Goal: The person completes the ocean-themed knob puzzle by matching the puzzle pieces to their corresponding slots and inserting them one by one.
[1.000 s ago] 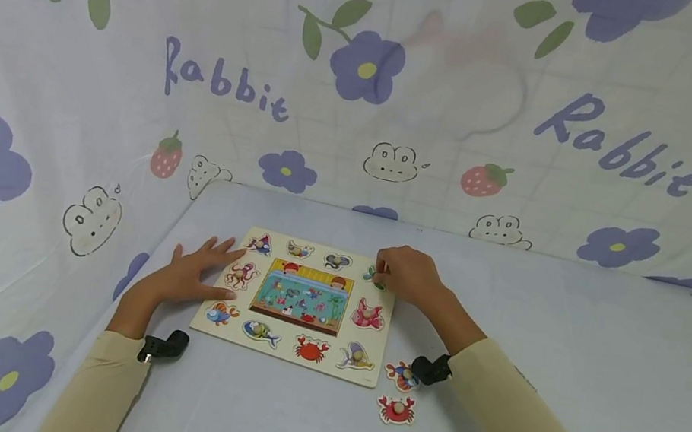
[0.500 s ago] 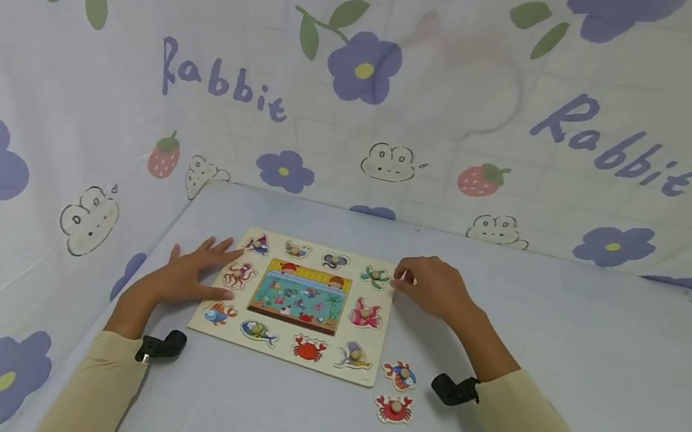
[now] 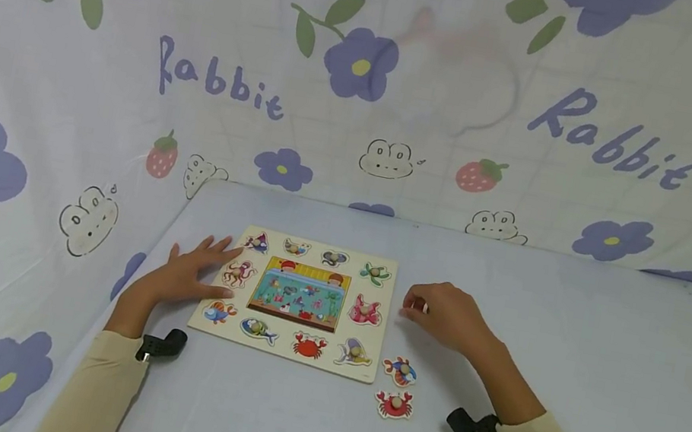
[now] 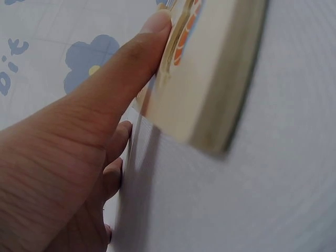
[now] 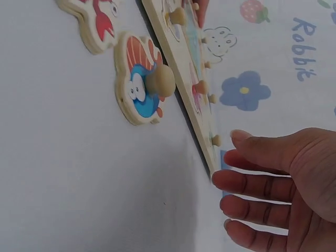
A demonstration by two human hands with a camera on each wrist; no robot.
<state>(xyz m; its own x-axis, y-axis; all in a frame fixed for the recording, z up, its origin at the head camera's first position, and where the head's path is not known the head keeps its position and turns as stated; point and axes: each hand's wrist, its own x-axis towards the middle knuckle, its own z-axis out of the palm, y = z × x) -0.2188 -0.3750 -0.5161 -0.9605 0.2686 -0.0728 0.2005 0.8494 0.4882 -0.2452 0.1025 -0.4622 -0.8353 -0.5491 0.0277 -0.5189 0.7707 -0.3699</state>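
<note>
A wooden peg puzzle board (image 3: 286,356) lies flat, with an aquarium picture (image 3: 298,300) in its middle. Around that are sea-animal shapes, among them a turtle (image 3: 375,274), a pink starfish-like piece (image 3: 365,311) and a printed red crab (image 3: 309,346) showing no knob. My left hand (image 3: 186,274) rests at the board's left edge, fingers spread; in the left wrist view its thumb (image 4: 142,47) touches the board. My right hand (image 3: 443,312) hovers right of the board, fingers loosely bent, holding nothing. Near it lie a blue-and-orange knobbed piece (image 5: 139,84) and a red crab piece (image 3: 394,404).
The white tabletop (image 3: 573,349) extends to the right and toward the front. Behind and to the left hangs a curtain (image 3: 454,73) with flowers, rabbits and strawberries. Black wrist cameras sit on both forearms.
My right hand has left the turtle at the board's upper right corner and moved right and toward me. The turtle is now uncovered in its place. My left hand stays put.
</note>
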